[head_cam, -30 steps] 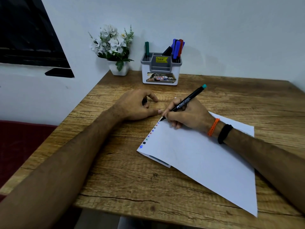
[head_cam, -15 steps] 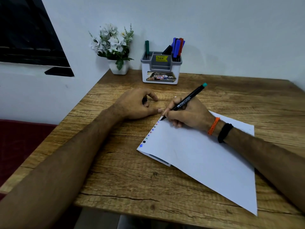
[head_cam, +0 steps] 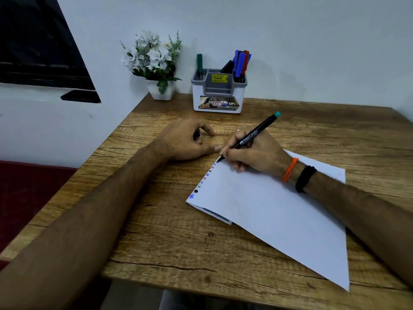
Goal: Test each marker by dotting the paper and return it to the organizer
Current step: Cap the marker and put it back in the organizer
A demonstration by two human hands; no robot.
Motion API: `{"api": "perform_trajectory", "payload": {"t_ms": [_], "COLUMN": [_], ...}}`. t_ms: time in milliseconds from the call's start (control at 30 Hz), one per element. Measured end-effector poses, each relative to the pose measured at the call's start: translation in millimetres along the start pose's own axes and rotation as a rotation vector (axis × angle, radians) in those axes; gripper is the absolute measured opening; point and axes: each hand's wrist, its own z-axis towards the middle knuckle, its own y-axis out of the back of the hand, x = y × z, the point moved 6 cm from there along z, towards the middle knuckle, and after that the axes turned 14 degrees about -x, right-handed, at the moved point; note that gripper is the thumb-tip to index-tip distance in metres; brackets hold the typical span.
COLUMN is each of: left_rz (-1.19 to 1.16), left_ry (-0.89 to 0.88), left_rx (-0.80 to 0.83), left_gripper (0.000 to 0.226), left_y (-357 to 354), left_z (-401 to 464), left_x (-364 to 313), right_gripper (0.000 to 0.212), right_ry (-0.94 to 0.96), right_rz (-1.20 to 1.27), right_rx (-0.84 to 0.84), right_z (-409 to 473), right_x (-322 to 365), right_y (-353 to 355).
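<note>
Pinching the teal-capped marker [head_cam: 248, 138] in my right hand [head_cam: 257, 155], tip on the paper [head_cam: 279, 211]; organizer [head_cam: 220, 95] lies straight ahead, left hand [head_cam: 185, 142] loosely curled.

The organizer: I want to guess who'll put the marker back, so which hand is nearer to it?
Left, narrowly. The left hand rests on the table just in front of the organizer; the right hand, gripping the marker, sits slightly farther back at the paper.

I'm looking at what seems a home desk corner: a wood-grain table [head_cam: 169, 231] is sitting against a plain white wall [head_cam: 312, 41], a potted white flower [head_cam: 154, 61] and a marker organizer [head_cam: 220, 95] standing at twelve o'clock, a dark window [head_cam: 38, 52] showing at ten.
</note>
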Motion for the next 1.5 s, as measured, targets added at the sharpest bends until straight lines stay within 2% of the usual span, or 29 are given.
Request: {"api": "perform_trajectory", "payload": {"t_ms": [167, 333, 433, 500, 633, 733, 867, 967, 1100, 1333, 1500], "left_rz": [-0.009, -0.074, -0.265, -0.438, -0.514, -0.519, -0.577, -0.639, -0.637, -0.641, -0.627], "left_ry": [0.007, 0.064, 0.156, 0.207, 0.155, 0.096, 0.114, 0.167, 0.143, 0.102, 0.088], "left_rx": [0.020, 0.035, 0.019, 0.058, 0.079, 0.049, -0.010, -0.038, -0.036, -0.026, -0.023], "left_gripper": [0.039, 0.030, 0.015, 0.014, 0.015, 0.018, 0.019, 0.020, 0.019, 0.016, 0.019], "left_y": [-0.2, 2.4, 4.1, 1.9, 5.4, 9.8, 14.2, 14.9, 13.3, 9.9, 10.5], "left_z": [0.1, 2.6, 5.7, 4.8, 3.1, 3.8, 4.5, 4.0, 3.6, 4.5, 4.2], "left_x": [0.5, 3.5, 8.4, 6.8, -1.8, -3.0, -3.6, -4.4, -6.6, -9.6, -12.2], "right_gripper": [0.012, 0.008, 0.013, 0.011, 0.004, 0.022, 0.033, 0.034, 0.033, 0.001, 0.017], "right_ry": [0.009, -0.050, -0.103, -0.113, -0.184, -0.262, -0.262, -0.260, -0.265, -0.161, -0.143], "right_rz": [0.055, 0.276, 0.389, 0.436, 0.573, 0.649, 0.685, 0.690, 0.649, 0.523, 0.535], "right_rx": [-0.010, -0.048, -0.061, -0.075, -0.115, -0.102, -0.067, -0.071, -0.069, -0.145, -0.156], "right_z": [1.9, 7.8, 8.1, 8.6, 11.9, 12.1, 10.5, 11.2, 12.0, 10.4, 10.7], "right_x": [0.4, -2.2, -1.9, -1.3, -3.8, -5.5, -6.1, -5.8, -6.0, -5.1, -4.8], "right_y": [1.0, 5.3, 7.7, 10.4, 14.8, 17.5, 18.9, 19.4, 17.1, 15.8, 18.9]}}
